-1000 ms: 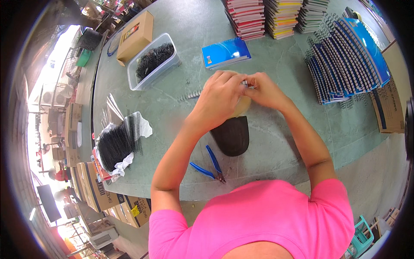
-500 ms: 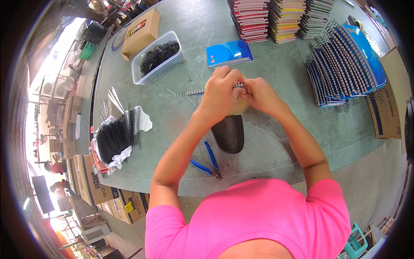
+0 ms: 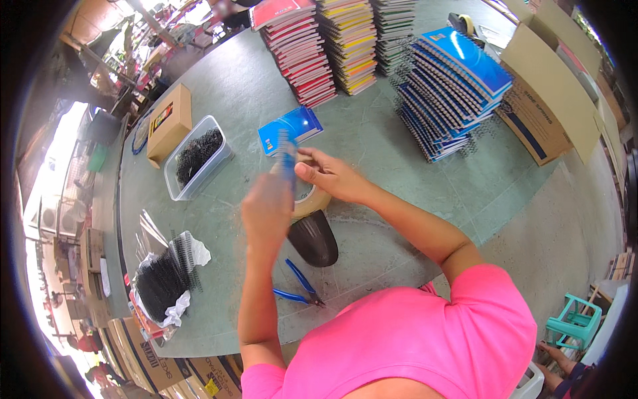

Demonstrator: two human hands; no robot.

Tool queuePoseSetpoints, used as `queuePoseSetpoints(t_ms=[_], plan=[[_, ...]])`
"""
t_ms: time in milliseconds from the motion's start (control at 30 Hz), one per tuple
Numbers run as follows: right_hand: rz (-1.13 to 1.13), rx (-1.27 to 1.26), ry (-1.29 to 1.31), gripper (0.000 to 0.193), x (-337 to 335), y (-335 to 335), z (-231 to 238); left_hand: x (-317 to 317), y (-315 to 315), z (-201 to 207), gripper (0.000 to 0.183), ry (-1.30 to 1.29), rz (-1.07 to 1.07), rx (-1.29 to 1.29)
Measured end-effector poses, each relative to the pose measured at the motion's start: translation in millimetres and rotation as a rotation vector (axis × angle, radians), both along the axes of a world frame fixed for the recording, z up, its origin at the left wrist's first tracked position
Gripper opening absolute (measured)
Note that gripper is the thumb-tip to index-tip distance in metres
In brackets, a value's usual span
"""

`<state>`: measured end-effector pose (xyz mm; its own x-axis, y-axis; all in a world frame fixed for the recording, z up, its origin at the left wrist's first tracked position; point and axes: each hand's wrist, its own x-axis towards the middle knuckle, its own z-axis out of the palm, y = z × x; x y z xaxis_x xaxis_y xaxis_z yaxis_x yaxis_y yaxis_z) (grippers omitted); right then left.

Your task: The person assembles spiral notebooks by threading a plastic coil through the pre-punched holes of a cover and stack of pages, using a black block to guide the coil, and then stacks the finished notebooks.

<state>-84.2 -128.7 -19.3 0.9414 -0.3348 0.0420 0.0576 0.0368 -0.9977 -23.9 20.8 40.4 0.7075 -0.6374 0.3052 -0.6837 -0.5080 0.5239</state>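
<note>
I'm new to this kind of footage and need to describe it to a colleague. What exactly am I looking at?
There is no robot here: a person works with two bare hands. Every picture comes from one fisheye camera on that person's head, looking down, so straight edges bend. On the green-grey table lie blue-handled pliers, a clear plastic box of black coils and a flat blue notebook; to the right stands a stack of blue spiral notebooks. The left hand, blurred, grips what looks like a blue booklet seen edge-on. The right hand is close beside it; whether it touches it is unclear.
</note>
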Motion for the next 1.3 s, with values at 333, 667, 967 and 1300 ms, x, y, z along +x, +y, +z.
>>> queuePoseSetpoints(t_ms=[333, 667, 967, 1300], plan=[[-0.371, -0.631, -0.153, 0.050, -87.8, -80.0, 144.4, -31.8, -1.2, 4.8, 0.034, -0.129, -0.279, -0.342], [-0.181, -1.300, 0.365, 0.031, -128.3, -161.0, 215.4, -30.8, 9.8, -23.4, 0.022, -0.055, -0.441, -0.223], [-0.338, -1.322, 0.181, 0.057, -133.9, -183.8, 169.4, -28.9, 2.5, -34.8, 0.017, 0.013, -0.480, -0.196], [-0.364, -1.078, 0.539, 0.074, -117.7, -216.0, 169.8, 9.6, -7.4, -57.5, 0.011, -0.033, -0.434, -0.106]])
